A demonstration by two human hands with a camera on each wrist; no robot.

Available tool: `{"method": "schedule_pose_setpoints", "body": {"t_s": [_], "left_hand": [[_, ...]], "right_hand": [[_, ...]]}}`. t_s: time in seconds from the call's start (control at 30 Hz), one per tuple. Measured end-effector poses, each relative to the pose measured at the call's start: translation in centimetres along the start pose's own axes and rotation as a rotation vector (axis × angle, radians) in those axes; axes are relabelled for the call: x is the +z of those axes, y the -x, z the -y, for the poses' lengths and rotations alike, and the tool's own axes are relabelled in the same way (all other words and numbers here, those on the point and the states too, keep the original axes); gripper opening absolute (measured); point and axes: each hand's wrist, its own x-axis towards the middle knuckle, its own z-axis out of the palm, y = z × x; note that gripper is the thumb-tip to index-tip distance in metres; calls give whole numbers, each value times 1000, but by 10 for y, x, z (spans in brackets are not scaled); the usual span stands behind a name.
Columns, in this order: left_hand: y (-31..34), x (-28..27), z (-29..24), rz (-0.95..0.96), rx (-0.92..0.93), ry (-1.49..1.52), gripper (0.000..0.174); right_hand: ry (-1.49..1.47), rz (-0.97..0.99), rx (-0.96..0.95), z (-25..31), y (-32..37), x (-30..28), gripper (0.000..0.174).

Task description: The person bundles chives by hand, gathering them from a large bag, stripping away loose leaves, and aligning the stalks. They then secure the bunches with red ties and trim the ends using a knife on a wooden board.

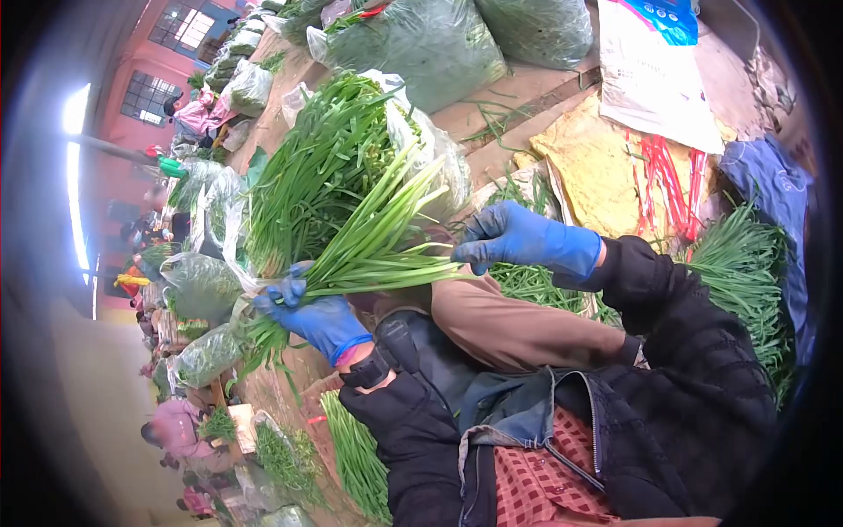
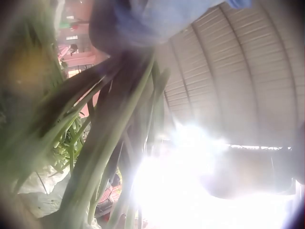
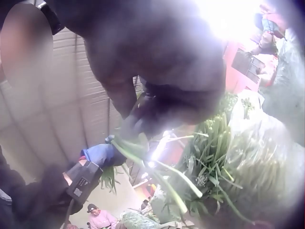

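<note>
Blue-gloved, the left hand (image 1: 316, 321) grips a fanned bunch of long green stalks (image 1: 378, 237) near its leafy end. The pale stalk ends point toward the right hand (image 1: 536, 241), also in a blue glove, whose curled thumb and fingers pinch at the end of a stalk. In the left wrist view, blurred stalks (image 2: 109, 129) run down from the blue glove (image 2: 157, 19). The right wrist view has the left hand (image 3: 100, 153) around the stalks (image 3: 167, 186), with the right hand a dark shape above; its fingertips are unclear there.
A large heap of greens (image 1: 307, 167) in clear plastic lies behind the bunch. Filled plastic bags (image 1: 421, 53) stand farther back. At the right are a yellow sack (image 1: 588, 167) with red strips (image 1: 663, 184) and more greens (image 1: 738, 272). Other people are in the distance.
</note>
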Motion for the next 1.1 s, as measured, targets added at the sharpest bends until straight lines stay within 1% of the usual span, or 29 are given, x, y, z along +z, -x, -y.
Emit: {"method": "schedule_pose_setpoints", "body": {"t_s": [0.07, 0.1, 0.13, 0.17, 0.2, 0.23, 0.27, 0.3, 0.33, 0.4, 0.43, 0.47, 0.5, 0.53, 0.57, 0.6, 0.67, 0.7, 0.77, 0.8, 0.87, 0.9, 0.93, 1.0, 1.03, 1.1], "left_hand": [[3, -2, 4, -2, 18, -17, 43], [4, -4, 6, 71, -31, 15, 43], [7, -6, 8, 143, -78, 50, 43], [12, -4, 12, 141, -74, 52, 43], [18, 0, 17, 218, -108, 13, 43], [23, 4, 21, 294, -142, -27, 44], [26, 5, 23, 292, -141, -29, 44], [27, 6, 26, 244, -92, -85, 44], [28, 6, 28, 198, -42, -138, 44], [23, 1, 25, 226, -56, -113, 45], [26, 6, 27, 110, 12, -162, 43], [28, 9, 27, -7, 78, -211, 41], [30, 11, 27, -8, 76, -210, 41], [31, 12, 28, -80, 81, -237, 38], [33, 11, 30, -155, 87, -262, 35], [32, 7, 30, -159, 82, -262, 35], [26, -8, 26, -119, -89, -176, 33], [27, -13, 26, -116, -95, -182, 33], [30, -14, 25, 57, -279, -111, 25], [33, -11, 23, 57, -278, -109, 25], [42, -7, 15, 135, -556, 9, 20], [39, -17, 13, 161, -498, -49, 23], [41, -26, 10, 154, -498, -51, 23], [52, -14, 12, 165, -537, -116, 25], [51, -17, 13, 165, -535, -112, 25], [47, -25, 14, 221, -552, -202, 25]], "right_hand": [[167, 0, 70, -4, 2, 0, 25], [168, -1, 70, -6, 4, 1, 25], [224, -29, 9, -8, 4, 1, 26], [279, -54, -51, -11, 5, 1, 27], [279, -49, -50, -17, 3, 0, 27], [310, -168, -179, -24, 1, -1, 27], [337, -290, -308, -29, 2, -2, 28], [133, -315, -368, -29, 2, -7, 29], [134, -316, -369, -29, 4, -17, 29], [48, -415, -209, -30, 15, -42, 32], [367, -356, -43, -28, 26, -51, 33], [369, -355, -43, -25, 31, -52, 33], [903, -294, -151, -21, 37, -53, 31], [1434, -214, -255, -21, 41, -53, 29], [1210, -427, -676, -23, 32, -52, 25], [1212, -426, -670, -8, 27, -47, 25], [1279, -712, -833, 23, 19, -36, 32], [1276, -719, -827, 21, 13, -35, 32], [1521, -417, -729, 17, 1, -40, 51], [1523, -416, -729, 21, -1, -48, 51], [1290, -79, -521, 27, -9, -65, 44], [1223, -106, -601, 33, -13, -68, 37], [1171, -96, -633, 42, -10, -70, 37], [1232, -122, -741, 41, -17, -72, 38], [1236, -120, -742, 41, -14, -73, 38], [1502, 44, -422, 39, -7, -72, 38]]}}
